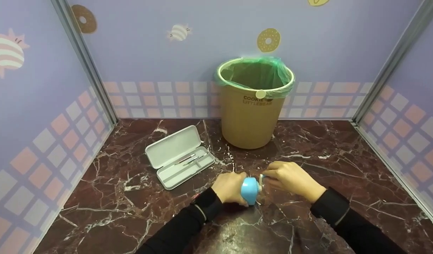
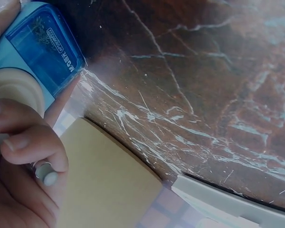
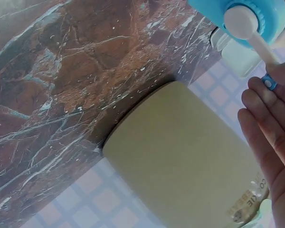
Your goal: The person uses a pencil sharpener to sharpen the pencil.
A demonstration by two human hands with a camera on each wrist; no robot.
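A light blue crank pencil sharpener [image 1: 249, 190] stands on the dark marbled table. My left hand [image 1: 227, 187] grips its body from the left. Bits of shavings show through the clear blue drawer [image 2: 47, 47] in the left wrist view. On the sharpener's right side is a white crank [image 3: 262, 47] that ends in a small blue knob [image 3: 269, 82]. My right hand [image 1: 290, 178] pinches the crank near that knob, its other fingers extended in the right wrist view. The pencil opening is hidden.
Left of the sharpener, an open white pencil case [image 1: 170, 146] holds slim patterned pencils [image 1: 185, 159]. Behind stands a tan waste bin [image 1: 253, 120] with a green liner [image 1: 281, 72]. Purple patterned panels [image 1: 216, 42] enclose the table at the back and both sides.
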